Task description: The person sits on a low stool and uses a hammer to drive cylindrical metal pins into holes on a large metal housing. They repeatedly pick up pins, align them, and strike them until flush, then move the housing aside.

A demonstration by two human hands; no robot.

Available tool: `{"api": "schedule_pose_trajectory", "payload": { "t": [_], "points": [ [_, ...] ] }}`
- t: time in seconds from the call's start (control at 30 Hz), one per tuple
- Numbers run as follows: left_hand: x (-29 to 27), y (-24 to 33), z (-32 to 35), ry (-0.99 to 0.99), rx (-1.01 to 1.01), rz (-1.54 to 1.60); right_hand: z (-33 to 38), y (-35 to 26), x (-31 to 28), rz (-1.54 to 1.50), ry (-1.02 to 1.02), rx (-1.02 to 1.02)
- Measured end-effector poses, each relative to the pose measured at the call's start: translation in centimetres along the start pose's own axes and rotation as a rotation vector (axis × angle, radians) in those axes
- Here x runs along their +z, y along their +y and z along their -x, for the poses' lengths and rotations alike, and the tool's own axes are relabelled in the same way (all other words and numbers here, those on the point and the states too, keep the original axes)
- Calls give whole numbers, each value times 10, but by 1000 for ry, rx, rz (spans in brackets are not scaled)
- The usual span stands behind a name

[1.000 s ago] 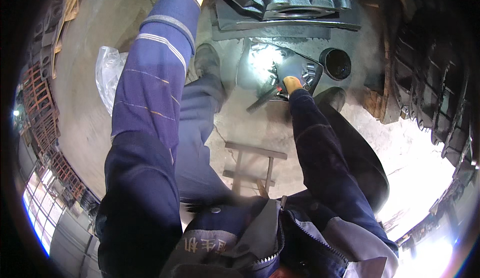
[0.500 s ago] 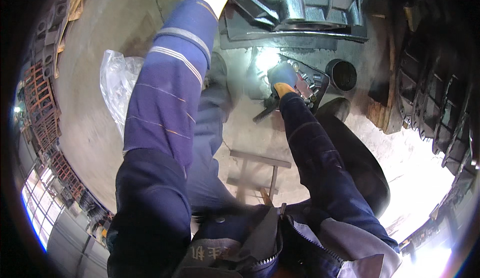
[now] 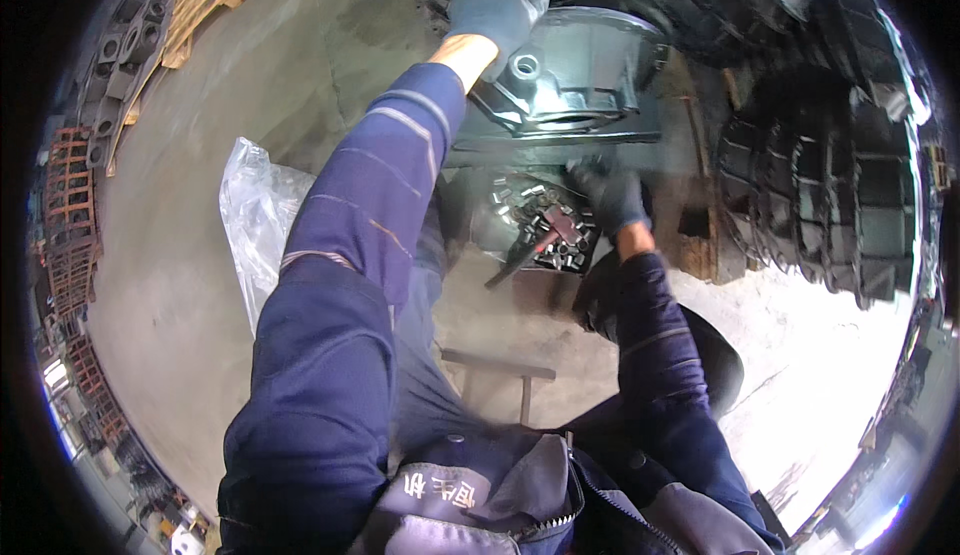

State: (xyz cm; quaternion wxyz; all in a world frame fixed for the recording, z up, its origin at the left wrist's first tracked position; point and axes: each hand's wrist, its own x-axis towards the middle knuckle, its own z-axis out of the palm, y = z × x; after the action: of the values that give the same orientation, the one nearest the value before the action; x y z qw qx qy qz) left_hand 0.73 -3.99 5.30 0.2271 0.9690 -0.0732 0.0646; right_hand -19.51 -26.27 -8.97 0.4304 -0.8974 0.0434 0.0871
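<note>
The left hand is at the dark casting, perhaps for steadying, the right hand beside metal parts presumably kept within reach; I cannot tell either grip's state.

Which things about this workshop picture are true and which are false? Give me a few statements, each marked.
1. Both hands are bare. False: the left hand and the right hand wear greyish gloves.
2. The large dark metal casting with a round hole lies higher in the picture than the small shiny metal cylinders. True.
3. The crumpled clear plastic sheet lies on the person's right. False: it lies on the left.
4. The right hand is nearer the cylinders than the left hand. True.
</note>
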Motion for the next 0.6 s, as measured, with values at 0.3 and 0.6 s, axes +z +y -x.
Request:
{"api": "schedule_pose_trajectory", "payload": {
  "t": [0.3,0.6],
  "points": [
    [-71,90,140,-358,586,793,61,-171,-146,-114,134,-324],
    [-61,95,177,-486,-101,1535,72,-163,-134,-246,263,-252]
  ]
}}
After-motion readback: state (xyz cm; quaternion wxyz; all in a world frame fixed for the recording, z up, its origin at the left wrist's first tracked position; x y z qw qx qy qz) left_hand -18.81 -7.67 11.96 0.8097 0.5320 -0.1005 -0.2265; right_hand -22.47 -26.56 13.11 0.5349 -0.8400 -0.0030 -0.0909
